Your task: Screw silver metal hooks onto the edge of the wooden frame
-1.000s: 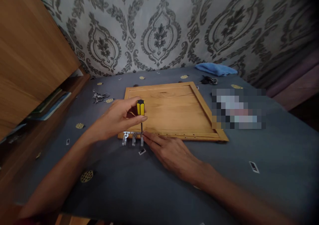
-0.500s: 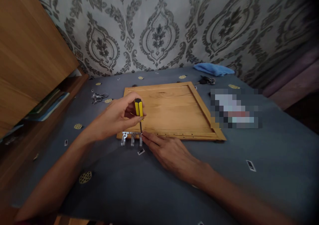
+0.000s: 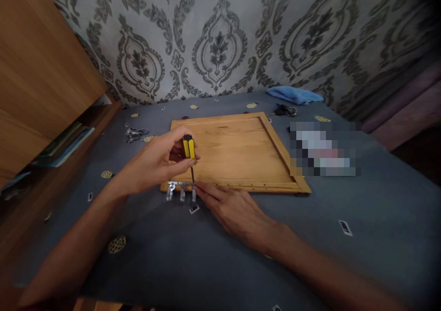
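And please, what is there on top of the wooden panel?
On the near edge of the wooden panel sits a metal bar with three visible hooks. A screwdriver, held by the left hand, points down at it; the right hand rests alongside. Whatever these hands cover cannot be seen.

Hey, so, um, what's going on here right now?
The left hand holds a yellow-and-black screwdriver, its tip down by the rightmost visible metal hook on a framed wooden board. The right hand has its fingertips beside that hook. Small metal pieces lie left of the board; a blue cloth lies beyond it.
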Demonstrator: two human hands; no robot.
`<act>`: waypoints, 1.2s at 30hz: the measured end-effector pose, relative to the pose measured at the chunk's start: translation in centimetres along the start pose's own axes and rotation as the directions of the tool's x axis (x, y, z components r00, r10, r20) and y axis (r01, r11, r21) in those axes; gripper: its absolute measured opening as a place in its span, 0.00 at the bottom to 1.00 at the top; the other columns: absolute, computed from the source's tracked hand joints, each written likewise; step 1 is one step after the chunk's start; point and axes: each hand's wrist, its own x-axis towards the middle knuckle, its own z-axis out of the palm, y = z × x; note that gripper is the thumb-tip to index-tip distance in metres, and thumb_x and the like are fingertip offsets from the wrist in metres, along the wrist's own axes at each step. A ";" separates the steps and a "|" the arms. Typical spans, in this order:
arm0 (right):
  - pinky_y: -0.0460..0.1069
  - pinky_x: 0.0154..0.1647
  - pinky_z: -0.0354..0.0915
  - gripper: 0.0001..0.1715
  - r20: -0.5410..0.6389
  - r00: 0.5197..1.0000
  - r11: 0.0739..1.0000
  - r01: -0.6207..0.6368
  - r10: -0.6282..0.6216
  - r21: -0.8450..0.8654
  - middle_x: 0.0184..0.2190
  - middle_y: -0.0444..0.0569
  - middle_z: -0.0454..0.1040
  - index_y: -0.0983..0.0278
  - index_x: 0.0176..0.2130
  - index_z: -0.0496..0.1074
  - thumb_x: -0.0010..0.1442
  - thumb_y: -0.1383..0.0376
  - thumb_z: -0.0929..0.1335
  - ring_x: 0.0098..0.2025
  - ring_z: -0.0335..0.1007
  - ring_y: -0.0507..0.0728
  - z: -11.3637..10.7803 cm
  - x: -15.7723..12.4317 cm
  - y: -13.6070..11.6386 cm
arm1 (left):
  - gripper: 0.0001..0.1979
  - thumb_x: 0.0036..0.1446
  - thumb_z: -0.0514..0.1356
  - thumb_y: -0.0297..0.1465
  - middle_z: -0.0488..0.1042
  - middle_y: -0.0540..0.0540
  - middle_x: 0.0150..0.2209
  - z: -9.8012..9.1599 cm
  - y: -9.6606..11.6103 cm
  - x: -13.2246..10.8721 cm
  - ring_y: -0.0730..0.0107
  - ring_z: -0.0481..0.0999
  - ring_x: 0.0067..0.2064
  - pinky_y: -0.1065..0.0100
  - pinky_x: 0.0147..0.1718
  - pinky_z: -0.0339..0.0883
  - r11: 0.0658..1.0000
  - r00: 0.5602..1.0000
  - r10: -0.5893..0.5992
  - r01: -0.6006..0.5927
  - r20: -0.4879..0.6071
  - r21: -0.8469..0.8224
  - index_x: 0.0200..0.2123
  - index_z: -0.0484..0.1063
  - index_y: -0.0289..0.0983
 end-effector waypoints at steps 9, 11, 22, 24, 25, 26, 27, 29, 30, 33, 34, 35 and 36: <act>0.54 0.37 0.77 0.34 0.037 0.999 1.000 -0.010 0.011 -0.009 0.64 0.57 0.72 0.68 0.66 0.66 0.62 0.77 0.68 0.44 0.81 0.62 -0.1 0.0 -0.1 | 0.07 0.61 0.61 0.30 0.76 0.46 0.38 0.1 0.2 0.0 0.68 0.80 0.39 0.69 0.38 0.75 0.998 1.000 -0.021 0.021 0.003 0.061 0.41 0.65 0.37; 0.54 0.37 0.77 0.34 0.038 0.999 1.000 -0.013 0.013 -0.006 0.63 0.57 0.72 0.68 0.66 0.66 0.61 0.77 0.68 0.43 0.82 0.62 -0.1 0.0 -0.2 | 0.10 0.62 0.60 0.29 0.77 0.46 0.38 0.2 0.2 0.0 0.67 0.81 0.39 0.69 0.37 0.75 0.997 1.000 -0.006 0.007 -0.004 0.079 0.45 0.64 0.38; 0.54 0.37 0.77 0.36 0.054 0.998 1.000 -0.023 0.022 0.012 0.63 0.59 0.72 0.67 0.67 0.64 0.62 0.78 0.67 0.43 0.82 0.62 -0.3 0.0 -0.1 | 0.10 0.64 0.62 0.38 0.75 0.48 0.38 0.5 -0.1 0.1 0.69 0.75 0.36 0.70 0.32 0.71 0.906 0.982 0.142 -0.076 -0.128 0.415 0.45 0.72 0.38; 0.54 0.36 0.77 0.35 0.053 0.998 1.000 -0.019 0.018 0.008 0.64 0.59 0.71 0.67 0.66 0.65 0.62 0.77 0.67 0.43 0.82 0.61 -0.3 0.1 -0.1 | 0.10 0.64 0.63 0.37 0.75 0.49 0.38 0.5 0.0 0.1 0.70 0.75 0.36 0.71 0.33 0.70 0.896 0.978 0.155 -0.080 -0.139 0.436 0.43 0.73 0.38; 0.54 0.36 0.76 0.34 0.049 0.999 1.000 -0.017 0.017 0.007 0.64 0.58 0.72 0.67 0.66 0.66 0.63 0.77 0.67 0.43 0.82 0.61 -0.3 0.1 -0.2 | 0.09 0.64 0.63 0.36 0.76 0.48 0.39 0.4 0.0 0.1 0.70 0.75 0.36 0.71 0.33 0.71 0.894 0.978 0.156 -0.080 -0.140 0.441 0.44 0.73 0.38; 0.53 0.37 0.77 0.33 0.043 0.999 1.000 -0.017 0.016 0.005 0.64 0.58 0.72 0.67 0.65 0.67 0.63 0.77 0.67 0.43 0.82 0.61 -0.3 0.1 -0.2 | 0.09 0.64 0.63 0.36 0.76 0.48 0.40 0.4 0.0 0.0 0.69 0.76 0.37 0.71 0.34 0.71 0.893 0.978 0.155 -0.078 -0.140 0.443 0.45 0.73 0.38; 0.53 0.37 0.77 0.32 0.036 0.999 1.000 -0.016 0.016 0.003 0.63 0.57 0.72 0.67 0.65 0.67 0.63 0.77 0.67 0.44 0.82 0.62 -0.3 0.1 -0.2 | 0.10 0.64 0.62 0.35 0.76 0.47 0.42 0.3 0.0 -0.1 0.69 0.76 0.39 0.71 0.35 0.72 0.894 0.978 0.153 -0.076 -0.141 0.442 0.46 0.73 0.38; 0.53 0.38 0.77 0.32 0.024 1.000 1.000 -0.013 0.013 0.001 0.63 0.57 0.72 0.67 0.65 0.68 0.62 0.77 0.67 0.46 0.82 0.62 -0.3 0.1 -0.2 | 0.12 0.64 0.62 0.34 0.77 0.46 0.44 0.3 0.0 -0.2 0.69 0.77 0.40 0.72 0.36 0.73 0.895 0.978 0.153 -0.077 -0.141 0.440 0.49 0.73 0.38; 0.53 0.38 0.77 0.33 0.021 1.000 1.000 -0.013 0.013 0.002 0.64 0.57 0.72 0.67 0.65 0.67 0.62 0.77 0.67 0.46 0.81 0.62 -0.3 0.1 -0.2 | 0.12 0.64 0.61 0.34 0.77 0.46 0.45 0.2 0.0 -0.2 0.69 0.77 0.40 0.72 0.36 0.73 0.895 0.979 0.152 -0.077 -0.137 0.440 0.50 0.72 0.38; 0.53 0.38 0.77 0.33 0.015 1.000 1.000 -0.013 0.013 0.011 0.64 0.58 0.71 0.67 0.66 0.66 0.63 0.77 0.67 0.45 0.81 0.61 -0.2 0.0 -0.2 | 0.13 0.66 0.61 0.36 0.77 0.46 0.44 0.3 0.1 -0.3 0.71 0.77 0.36 0.73 0.32 0.72 0.883 0.981 0.145 -0.069 -0.129 0.465 0.51 0.72 0.38; 0.53 0.38 0.77 0.34 0.014 1.000 1.000 -0.013 0.013 0.015 0.64 0.59 0.72 0.67 0.66 0.66 0.63 0.77 0.67 0.45 0.81 0.61 -0.2 0.0 -0.2 | 0.14 0.66 0.61 0.37 0.77 0.46 0.43 0.4 0.1 -0.3 0.72 0.77 0.34 0.72 0.32 0.72 0.873 0.980 0.148 -0.067 -0.131 0.482 0.51 0.72 0.38; 0.53 0.39 0.77 0.34 0.015 1.000 1.000 -0.014 0.014 0.018 0.63 0.59 0.72 0.67 0.66 0.65 0.63 0.77 0.67 0.46 0.81 0.61 -0.3 0.0 -0.1 | 0.14 0.66 0.61 0.38 0.77 0.47 0.43 0.5 0.1 -0.3 0.72 0.76 0.33 0.72 0.31 0.72 0.863 0.979 0.157 -0.071 -0.132 0.500 0.51 0.72 0.38; 0.54 0.39 0.77 0.34 0.019 1.000 1.000 -0.013 0.013 0.021 0.63 0.59 0.72 0.67 0.67 0.65 0.63 0.77 0.67 0.47 0.81 0.62 -0.3 0.0 -0.1 | 0.14 0.66 0.61 0.38 0.77 0.47 0.42 0.5 0.1 -0.2 0.72 0.76 0.32 0.72 0.31 0.72 0.854 0.976 0.171 -0.079 -0.134 0.515 0.51 0.72 0.38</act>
